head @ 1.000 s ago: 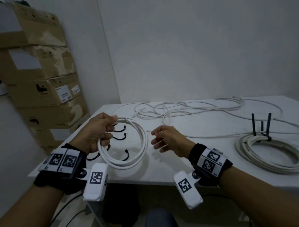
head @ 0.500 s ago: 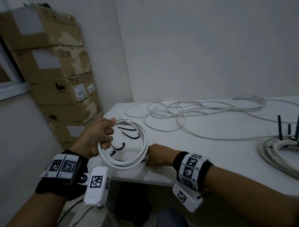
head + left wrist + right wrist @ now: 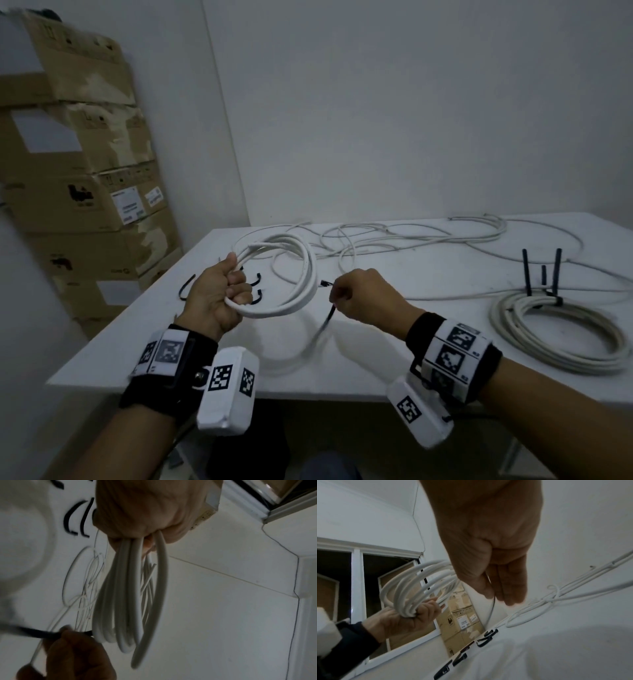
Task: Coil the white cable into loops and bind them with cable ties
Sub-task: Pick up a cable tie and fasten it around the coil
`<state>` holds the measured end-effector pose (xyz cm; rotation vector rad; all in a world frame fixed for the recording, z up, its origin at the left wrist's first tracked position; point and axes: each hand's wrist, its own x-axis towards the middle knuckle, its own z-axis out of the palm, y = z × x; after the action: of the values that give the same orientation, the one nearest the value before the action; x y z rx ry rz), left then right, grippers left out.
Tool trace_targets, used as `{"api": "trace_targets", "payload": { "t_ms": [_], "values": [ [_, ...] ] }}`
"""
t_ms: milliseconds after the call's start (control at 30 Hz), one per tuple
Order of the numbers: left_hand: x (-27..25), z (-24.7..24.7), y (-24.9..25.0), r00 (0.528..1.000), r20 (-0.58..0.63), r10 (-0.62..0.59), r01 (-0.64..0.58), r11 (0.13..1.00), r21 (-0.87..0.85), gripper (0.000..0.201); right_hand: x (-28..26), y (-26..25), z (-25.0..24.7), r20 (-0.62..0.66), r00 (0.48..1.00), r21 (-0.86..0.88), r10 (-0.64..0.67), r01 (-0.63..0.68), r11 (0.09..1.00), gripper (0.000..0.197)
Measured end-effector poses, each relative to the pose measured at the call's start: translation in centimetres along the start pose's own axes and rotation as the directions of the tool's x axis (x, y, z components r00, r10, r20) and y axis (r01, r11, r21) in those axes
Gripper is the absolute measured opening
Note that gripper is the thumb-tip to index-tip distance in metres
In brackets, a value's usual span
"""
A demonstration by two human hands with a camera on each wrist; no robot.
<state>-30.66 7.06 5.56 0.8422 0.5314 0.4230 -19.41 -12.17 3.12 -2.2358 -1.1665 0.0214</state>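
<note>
White walls close in a white table [image 3: 376,359] that carries loose cable at the far side and a tied coil [image 3: 555,329] at the right. Since a moment ago the right hand [image 3: 363,298] has lifted off the table, now pinching a black cable tie [image 3: 329,310] beside the white cable [image 3: 291,274], whose loops the left hand [image 3: 215,298] grips above the near left corner. Binding looks next.

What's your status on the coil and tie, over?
Left hand grips white cable coil, held above table. Right hand pinches black cable tie beside coil, not yet wrapped. Nothing blocking.
</note>
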Motion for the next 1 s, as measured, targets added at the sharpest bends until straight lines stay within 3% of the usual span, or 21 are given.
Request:
{"api": "trace_targets", "payload": {
  "t_ms": [100, 167, 233, 333, 400, 433, 500, 533, 600, 667, 733, 800, 867, 1000],
  "values": [
    [0.6, 1.5, -1.5, 1.000, -0.004, -0.001, 0.000, 0.996, -0.093, 0.043, -1.2, 0.8, 0.1, -0.197, 0.975, 0.382, 0.107, -0.024, 0.924, 0.014],
    [0.9, 2.2, -2.4, 1.000, 0.008, -0.027, 0.028, 0.991, -0.129, 0.042, -1.9, 1.0, 0.5, -0.213, 0.960, 0.571, 0.180, -0.027, 0.820, 0.010],
    [0.9, 2.9, -3.3, 0.998, 0.008, -0.055, 0.055, 0.986, -0.158, 0.043, -2.1, 2.0, 1.4, -0.208, 0.971, 0.370, 0.121, -0.037, 0.928, 0.012],
    [1.1, 3.7, -4.2, 0.997, -0.003, -0.073, 0.071, 0.985, -0.157, 0.044, -2.5, 4.0, 2.3, -0.005, 0.995, 0.003, 0.095, -0.095, 0.995, 0.021],
    [1.6, 3.7, -4.7, 0.998, -0.024, -0.066, 0.062, 0.986, -0.152, 0.044, -2.7, 5.2, 2.0, 0.022, 0.984, 0.076, 0.178, -0.179, 0.981, 0.022],
    [2.0, 3.6, -5.0, 0.998, -0.038, -0.054, 0.048, 0.987, -0.156, 0.043, -2.9, 5.4, 1.6, -0.014, 0.973, 0.227, 0.230, -0.221, 0.949, 0.026],
    [2.8, 3.5, -5.7, 0.997, -0.073, -0.016, 0.004, 0.987, -0.161, 0.040, -3.1, 4.9, 0.8, -0.004, 0.939, 0.601, 0.343, -0.272, 0.752, 0.049],
    [3.0, 3.6, -6.1, 0.996, -0.088, 0.004, -0.018, 0.987, -0.161, 0.037, -3.0, 4.4, 0.3, 0.046, 0.929, 0.710, 0.367, -0.288, 0.642, 0.061],
    [3.2, 4.1, -6.8, 0.992, -0.114, 0.045, -0.062, 0.987, -0.151, 0.034, -2.8, 3.0, -0.6, 0.180, 0.931, 0.791, 0.318, -0.328, 0.516, 0.073],
    [3.0, 4.7, -7.5, 0.986, -0.130, 0.103, -0.118, 0.986, -0.115, 0.034, -2.4, 1.6, -0.8, 0.259, 0.924, 0.863, 0.281, -0.352, 0.363, 0.065],
    [2.8, 5.4, -8.2, 0.974, -0.156, 0.167, -0.180, 0.981, -0.073, 0.034, -1.6, 0.4, -0.5, 0.251, 0.889, 0.931, 0.384, -0.330, 0.156, 0.044],
    [2.5, 6.0, -9.1, 0.958, -0.196, 0.209, -0.226, 0.972, -0.070, 0.033, -0.6, -0.2, -0.1, 0.204, 0.834, 0.966, 0.512, -0.258, 0.034, 0.028],
    [2.1, 6.5, -9.9, 0.942, -0.244, 0.228, -0.257, 0.962, -0.090, 0.028, 0.3, -0.3, 0.4, 0.147, 0.799, 0.978, 0.583, -0.205, 0.035, 0.022],
    [0.8, 6.7, -11.0, 0.941, -0.277, 0.193, -0.241, 0.958, -0.153, 0.023, 1.3, 0.0, 0.7, -0.002, 0.815, 0.959, 0.580, -0.163, 0.232, 0.018]
  ]
}}
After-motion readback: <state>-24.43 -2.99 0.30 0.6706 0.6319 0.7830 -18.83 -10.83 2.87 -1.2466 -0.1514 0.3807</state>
